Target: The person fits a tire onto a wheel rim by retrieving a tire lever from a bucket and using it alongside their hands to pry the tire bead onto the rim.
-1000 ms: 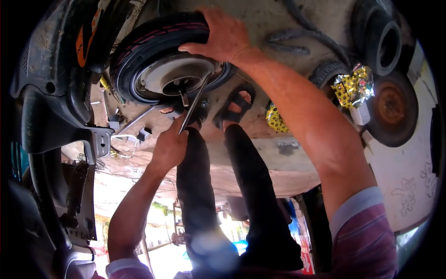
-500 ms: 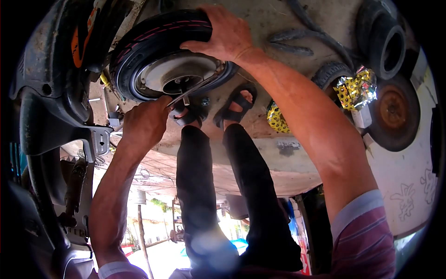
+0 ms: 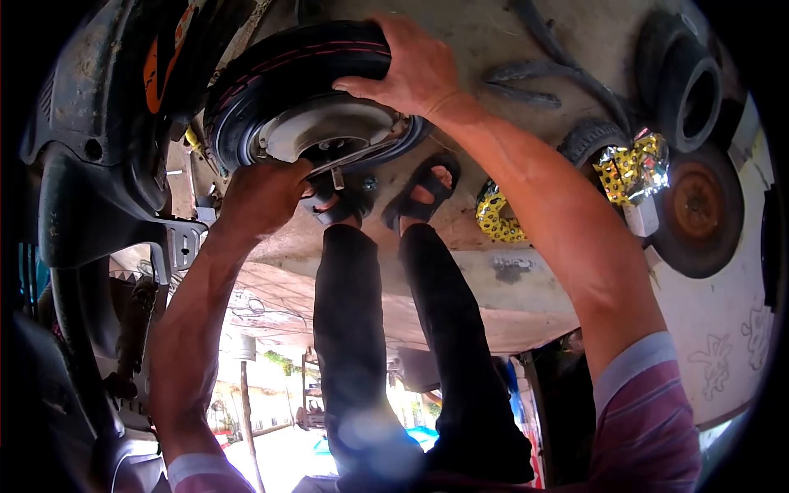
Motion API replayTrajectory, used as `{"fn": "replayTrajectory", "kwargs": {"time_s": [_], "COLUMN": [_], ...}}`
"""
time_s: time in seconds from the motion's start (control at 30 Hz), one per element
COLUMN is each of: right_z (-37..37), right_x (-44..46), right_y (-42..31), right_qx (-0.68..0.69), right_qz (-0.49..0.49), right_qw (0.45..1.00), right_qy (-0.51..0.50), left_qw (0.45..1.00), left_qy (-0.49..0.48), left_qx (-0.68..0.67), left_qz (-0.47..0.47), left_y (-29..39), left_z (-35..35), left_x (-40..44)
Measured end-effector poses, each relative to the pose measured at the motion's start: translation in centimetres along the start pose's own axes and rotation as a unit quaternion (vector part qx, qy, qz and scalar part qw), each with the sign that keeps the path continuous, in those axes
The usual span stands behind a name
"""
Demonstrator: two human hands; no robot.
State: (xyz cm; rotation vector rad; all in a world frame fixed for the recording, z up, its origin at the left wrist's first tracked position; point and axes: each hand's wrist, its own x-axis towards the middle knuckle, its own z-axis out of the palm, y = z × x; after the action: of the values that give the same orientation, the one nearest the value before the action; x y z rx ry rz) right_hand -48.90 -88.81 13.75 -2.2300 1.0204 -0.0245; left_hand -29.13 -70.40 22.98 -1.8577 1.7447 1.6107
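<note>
A black scooter-type tire (image 3: 308, 62) with pink lines on its tread sits on a grey metal wheel rim (image 3: 329, 130), leaning upright near my feet. My right hand (image 3: 415, 70) grips the tire's upper right side, fingers over the tread and thumb along the sidewall. Below the wheel, my left hand (image 3: 265, 195) is closed around a slim metal tire lever (image 3: 362, 153). The lever runs across the lower face of the rim toward its right edge; its end there is hard to make out. My left fist hides the other end.
A dark scooter body (image 3: 99, 189) stands close on the left. To the right lie strips of black rubber (image 3: 542, 70), stacked tires (image 3: 690, 94), a rusty-hubbed wheel (image 3: 697, 205) and yellow patterned wrapping (image 3: 629, 168). My sandalled feet (image 3: 427, 189) are just below the wheel.
The wheel, both hands and the surroundings sit slightly farther right in view. The left fist has moved a little up against the rim, and the lever lies flatter across it.
</note>
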Motion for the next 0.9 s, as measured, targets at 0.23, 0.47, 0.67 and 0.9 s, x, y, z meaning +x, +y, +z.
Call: {"fn": "replayTrajectory", "kwargs": {"time_s": [0.23,0.47,0.67,0.9], "right_z": [-0.3,0.1,-0.2,-0.6], "right_x": [0.3,-0.1,-0.1,0.0], "right_y": [0.0,0.8,1.0,0.5], "right_qx": [-0.021,-0.002,-0.023,-0.030], "right_qz": [0.010,0.006,0.014,0.011], "right_qw": [1.000,1.000,1.000,0.999], "right_qy": [-0.005,-0.009,-0.009,0.003], "left_qw": [0.989,0.768,0.577,0.541], "left_qy": [-0.047,-0.082,-0.019,0.091], "left_qx": [-0.083,-0.523,-0.692,-0.722], "left_qz": [-0.116,-0.360,-0.434,-0.421], "left_y": [3.3,13.5,21.4,25.5], "left_z": [0.8,7.7,9.4,18.1], "left_x": [0.6,-2.0,0.1,1.9]}}
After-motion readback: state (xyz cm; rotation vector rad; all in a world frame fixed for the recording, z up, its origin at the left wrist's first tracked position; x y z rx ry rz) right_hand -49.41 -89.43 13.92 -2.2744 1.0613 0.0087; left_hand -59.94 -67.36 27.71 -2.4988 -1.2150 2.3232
